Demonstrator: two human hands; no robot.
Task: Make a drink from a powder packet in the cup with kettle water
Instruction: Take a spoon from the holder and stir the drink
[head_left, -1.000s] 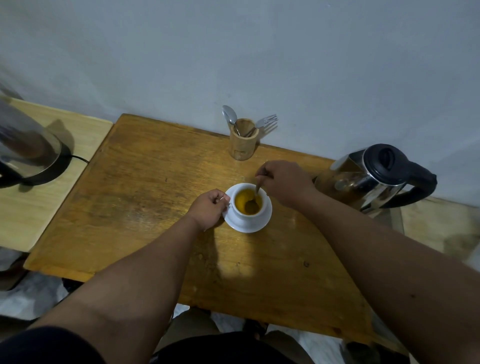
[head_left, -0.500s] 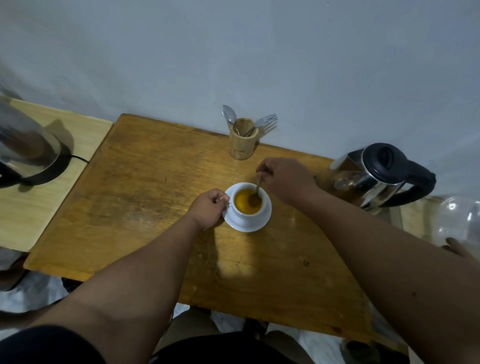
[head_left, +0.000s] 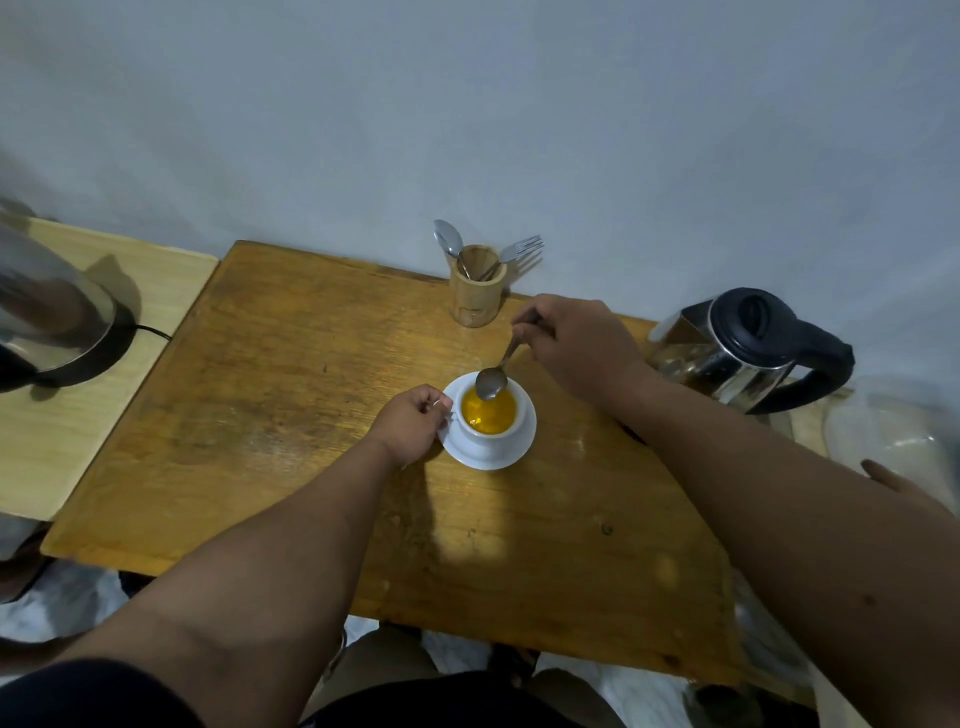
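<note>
Occupying the middle of the wooden surface (head_left: 291, 415), one white cup (head_left: 491, 434) stands on one white saucer (head_left: 519, 447), well in from every edge; the near edge and the left edge are both well apart from it, with bare wood open on the left half and across the near half. Cup holds an opaque orange-yellow liquid, filled to a little below the rim. Left hand (head_left: 410, 423) is closed on the cup's left side at the handle, fingers curled together. Right hand (head_left: 574, 345) is pinched on the handle of one spoon (head_left: 493, 382), whose bowl hangs over the far rim of the cup, above the liquid; whether it touches the liquid cannot be told. At the far edge against the wall, one bamboo holder (head_left: 475, 293) stands upright, containing spoons and forks; two spoon bowls and two fork heads appear to show, count uncertain. Kettles: two. One steel kettle with black lid and handle (head_left: 748, 351) sits at the right edge, just beside the right forearm; a second kettle (head_left: 47, 317) sits on a paler surface (head_left: 31, 441) to the left, partly cut off. A clear blurred object (head_left: 898, 431) lies at far right, not identifiable.
</note>
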